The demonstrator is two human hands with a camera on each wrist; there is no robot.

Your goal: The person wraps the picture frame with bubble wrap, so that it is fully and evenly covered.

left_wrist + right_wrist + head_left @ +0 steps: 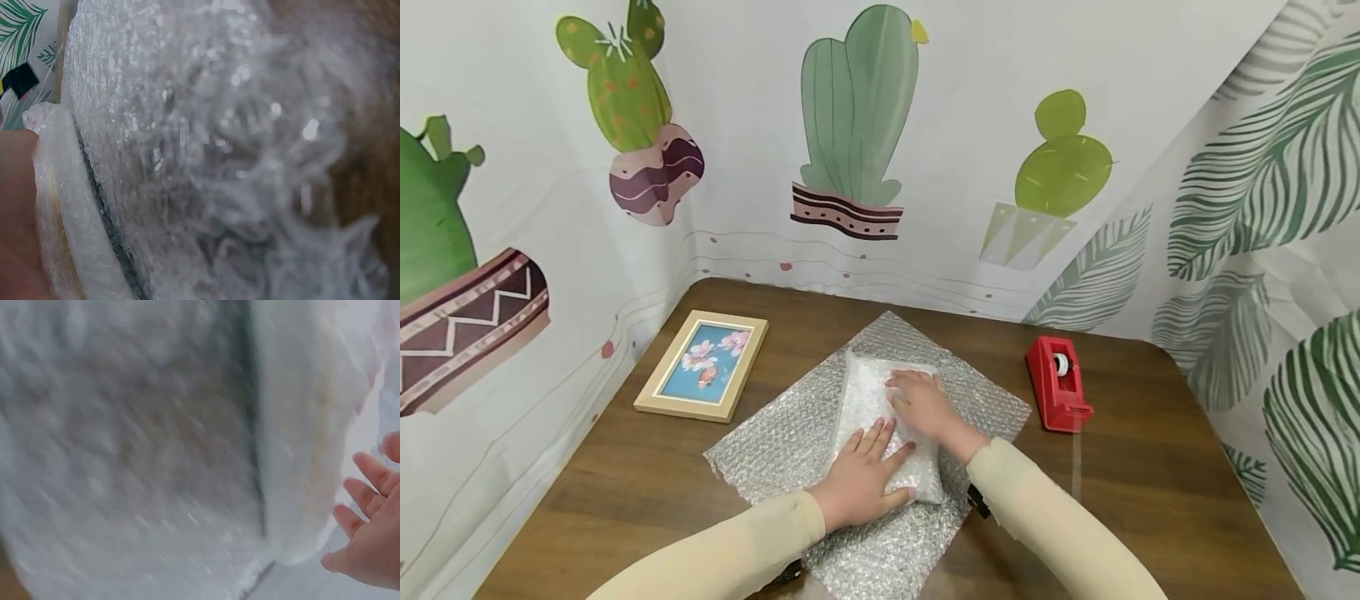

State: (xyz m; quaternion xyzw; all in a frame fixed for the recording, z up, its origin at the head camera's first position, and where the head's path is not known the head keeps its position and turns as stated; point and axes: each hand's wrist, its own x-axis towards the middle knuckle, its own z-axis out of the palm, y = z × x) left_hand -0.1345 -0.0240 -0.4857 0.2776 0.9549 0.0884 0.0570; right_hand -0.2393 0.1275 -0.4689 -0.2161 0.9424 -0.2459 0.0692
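Observation:
A flat rectangular package [863, 385] wrapped in white bubble wrap lies on a larger bubble wrap sheet [790, 417]. My left hand [861, 477] rests on its lower part, fingers spread and straight. Higher up, toward its right edge, is my right hand [922, 404], its fingers extended over the wrapped top. In the left wrist view the package's side [87, 219] rises from the crinkled sheet, and a light-coloured edge shows through the wrap. The right wrist view is blurred; there the fingers [369, 494] are loosely spread beside the package [300, 444].
A light wooden picture frame [748, 367] with a blue flower picture lies to the left on the brown table [647, 500]. On the right stands a red tape dispenser [1048, 387], with a strip of clear tape trailing from it. A cactus-print cloth [955, 167] hangs behind.

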